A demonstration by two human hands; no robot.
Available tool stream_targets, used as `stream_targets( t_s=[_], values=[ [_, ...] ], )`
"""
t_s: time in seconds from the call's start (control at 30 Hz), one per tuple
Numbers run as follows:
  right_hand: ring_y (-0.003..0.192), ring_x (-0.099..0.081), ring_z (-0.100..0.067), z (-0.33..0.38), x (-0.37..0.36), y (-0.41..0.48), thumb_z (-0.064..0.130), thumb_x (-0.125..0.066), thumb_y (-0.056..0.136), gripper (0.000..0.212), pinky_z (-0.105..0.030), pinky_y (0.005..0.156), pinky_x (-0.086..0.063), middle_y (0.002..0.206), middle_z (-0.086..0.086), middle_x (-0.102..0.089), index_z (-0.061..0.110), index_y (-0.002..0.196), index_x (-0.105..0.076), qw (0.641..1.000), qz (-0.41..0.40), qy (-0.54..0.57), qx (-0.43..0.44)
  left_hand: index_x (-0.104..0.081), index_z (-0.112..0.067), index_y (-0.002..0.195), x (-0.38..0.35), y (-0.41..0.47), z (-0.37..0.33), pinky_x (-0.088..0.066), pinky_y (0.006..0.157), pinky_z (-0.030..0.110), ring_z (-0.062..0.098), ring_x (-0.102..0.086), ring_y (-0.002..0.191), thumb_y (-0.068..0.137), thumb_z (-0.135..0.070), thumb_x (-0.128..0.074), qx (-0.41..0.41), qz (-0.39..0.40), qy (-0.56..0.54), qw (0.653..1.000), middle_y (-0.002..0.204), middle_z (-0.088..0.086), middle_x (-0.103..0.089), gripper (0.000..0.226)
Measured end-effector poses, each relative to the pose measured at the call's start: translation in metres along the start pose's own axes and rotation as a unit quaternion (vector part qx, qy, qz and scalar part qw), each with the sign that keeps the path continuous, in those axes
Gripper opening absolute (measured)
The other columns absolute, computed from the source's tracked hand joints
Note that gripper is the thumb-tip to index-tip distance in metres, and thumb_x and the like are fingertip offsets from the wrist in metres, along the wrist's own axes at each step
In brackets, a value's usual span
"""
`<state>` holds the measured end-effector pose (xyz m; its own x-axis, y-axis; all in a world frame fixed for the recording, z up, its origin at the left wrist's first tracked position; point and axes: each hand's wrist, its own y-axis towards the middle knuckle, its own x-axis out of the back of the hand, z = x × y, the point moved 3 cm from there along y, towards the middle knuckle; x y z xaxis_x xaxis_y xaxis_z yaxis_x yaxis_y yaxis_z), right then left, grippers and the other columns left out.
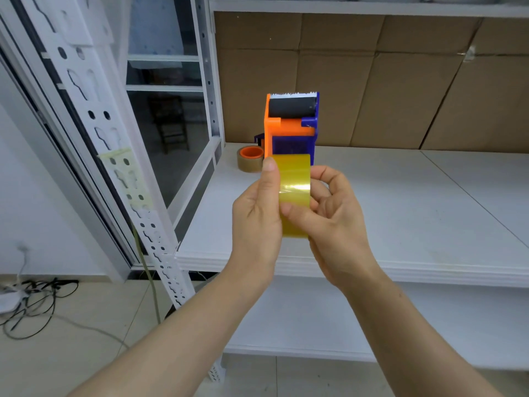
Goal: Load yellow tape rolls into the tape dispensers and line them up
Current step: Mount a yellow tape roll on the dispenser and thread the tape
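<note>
- Your left hand (257, 216) grips the yellow tape roll (294, 193) from its left side. The thumb lies straight up along the roll's left edge and the fingers are curled behind it.
- Your right hand (335, 219) holds the same roll from the right. The thumb presses across the lower front of the tape and the fingers are curled round the right edge.
- The roll is held on edge in the air, above the front part of the white shelf (400, 210), with its outer band facing you. A bright glare line crosses the band about halfway up.
- The tape dispenser (292, 124), orange on the left and blue on the right, shows directly above the roll. Its black roller and white toothed edge are at the top.
- The roll hides the dispenser's lower part. You cannot tell whether the roll sits in it, or whether it stands on the shelf.
- A brown tape roll (250, 161) with an orange core lies flat on the shelf, near the back left corner and just left of the dispenser.
- Cardboard (372, 81) lines the back of the shelf bay.
- A white upright post (114, 156) with keyhole slots leans at the left.
- Black cables (34, 305) lie on the tiled floor at the lower left.
</note>
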<state>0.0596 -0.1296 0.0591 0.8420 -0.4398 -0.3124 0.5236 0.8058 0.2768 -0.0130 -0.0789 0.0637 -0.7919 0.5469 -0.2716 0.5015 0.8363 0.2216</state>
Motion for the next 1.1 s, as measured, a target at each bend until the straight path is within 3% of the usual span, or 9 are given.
stream_targets(
  t_s=[0.1, 0.2, 0.4, 0.5, 0.63, 0.7, 0.77, 0.87, 1.1],
  values=[
    [0.089, -0.067, -0.014, 0.001, 0.001, -0.004, 0.01, -0.065, 0.07, 0.046, -0.026, 0.078, -0.056, 0.098, -0.001, -0.069, 0.014, 0.111, -0.044, 1.0, 0.001, 0.012, 0.018, -0.073, -0.018, 0.086, -0.003, -0.003, -0.006, -0.056, 0.078, 0.029, 0.015, -0.069, 0.08, 0.086, -0.051, -0.043, -0.005, 0.02, 0.014, 1.0, 0.08, 0.007, -0.073, 0.045],
    [0.089, -0.065, -0.014, 0.003, 0.004, -0.006, 0.015, -0.059, 0.074, 0.032, -0.028, 0.078, -0.054, 0.09, 0.004, -0.071, 0.018, 0.104, -0.046, 1.0, 0.0, 0.009, 0.026, -0.071, -0.018, 0.089, -0.006, -0.008, -0.008, -0.057, 0.074, 0.023, 0.01, -0.067, 0.079, 0.074, -0.042, -0.056, -0.011, 0.044, -0.004, 0.999, 0.08, 0.0, -0.072, 0.032],
    [0.083, -0.063, -0.015, 0.012, 0.009, -0.008, 0.016, -0.055, 0.071, 0.039, -0.027, 0.066, -0.053, 0.087, 0.003, -0.069, 0.011, 0.109, -0.047, 1.0, 0.001, 0.024, 0.003, -0.07, -0.02, 0.087, -0.008, -0.008, -0.005, -0.058, 0.072, 0.03, 0.01, -0.067, 0.075, 0.089, -0.028, -0.056, -0.01, 0.021, -0.016, 1.0, 0.08, 0.0, -0.071, 0.016],
    [0.08, -0.066, -0.009, 0.012, 0.006, -0.009, 0.024, -0.065, 0.073, 0.039, -0.022, 0.069, -0.055, 0.085, 0.005, -0.071, 0.011, 0.106, -0.049, 0.999, -0.039, 0.0, 0.026, -0.071, -0.026, 0.081, -0.011, -0.008, -0.006, -0.057, 0.065, 0.019, 0.005, -0.067, 0.071, 0.092, -0.038, -0.048, -0.022, 0.007, 0.007, 1.0, 0.075, -0.003, -0.071, 0.028],
    [0.065, -0.059, 0.0, 0.009, 0.003, -0.008, 0.021, -0.061, 0.087, 0.014, -0.022, 0.062, -0.051, 0.065, 0.017, -0.065, 0.025, 0.086, -0.047, 0.985, -0.14, -0.07, 0.073, -0.07, -0.018, 0.088, -0.019, -0.008, -0.008, -0.054, 0.059, 0.015, 0.004, -0.066, 0.065, 0.088, -0.051, -0.037, 0.0, 0.015, 0.0, 1.0, 0.07, -0.001, -0.07, 0.047],
    [0.061, -0.056, -0.001, 0.008, 0.002, -0.005, 0.023, -0.056, 0.09, 0.014, -0.025, 0.061, -0.048, 0.058, 0.016, -0.062, 0.025, 0.082, -0.045, 0.978, -0.186, -0.058, 0.076, -0.069, -0.017, 0.086, -0.024, -0.01, -0.009, -0.054, 0.058, 0.016, 0.003, -0.065, 0.063, 0.083, -0.053, -0.038, -0.001, 0.026, 0.003, 1.0, 0.067, -0.003, -0.069, 0.047],
    [0.063, -0.056, -0.003, 0.007, 0.003, -0.001, 0.031, -0.054, 0.09, 0.015, -0.028, 0.063, -0.049, 0.058, 0.015, -0.061, 0.023, 0.082, -0.046, 0.973, -0.211, -0.059, 0.067, -0.069, -0.017, 0.087, -0.026, -0.01, -0.006, -0.053, 0.057, 0.016, 0.001, -0.064, 0.064, 0.091, -0.04, -0.045, 0.003, 0.039, 0.002, 0.999, 0.068, -0.006, -0.068, 0.033],
    [0.074, -0.063, -0.01, 0.008, 0.003, 0.003, 0.044, -0.047, 0.091, 0.022, -0.033, 0.071, -0.054, 0.073, 0.008, -0.065, 0.023, 0.083, -0.048, 0.974, -0.209, -0.07, 0.051, -0.065, -0.019, 0.09, -0.025, -0.008, -0.002, -0.052, 0.06, 0.014, -0.001, -0.064, 0.07, 0.094, -0.017, -0.049, 0.005, 0.048, -0.007, 0.999, 0.073, -0.01, -0.069, 0.017],
    [0.076, -0.06, -0.007, 0.005, 0.001, 0.009, 0.033, -0.052, 0.091, 0.012, -0.03, 0.07, -0.052, 0.064, 0.016, -0.063, 0.023, 0.09, -0.045, 0.982, -0.155, -0.086, 0.064, -0.068, -0.022, 0.082, -0.02, 0.004, -0.003, -0.053, 0.06, 0.016, 0.001, -0.065, 0.069, 0.093, -0.029, -0.053, 0.0, -0.005, -0.005, 1.0, 0.072, -0.009, -0.069, 0.02]
  ],
)
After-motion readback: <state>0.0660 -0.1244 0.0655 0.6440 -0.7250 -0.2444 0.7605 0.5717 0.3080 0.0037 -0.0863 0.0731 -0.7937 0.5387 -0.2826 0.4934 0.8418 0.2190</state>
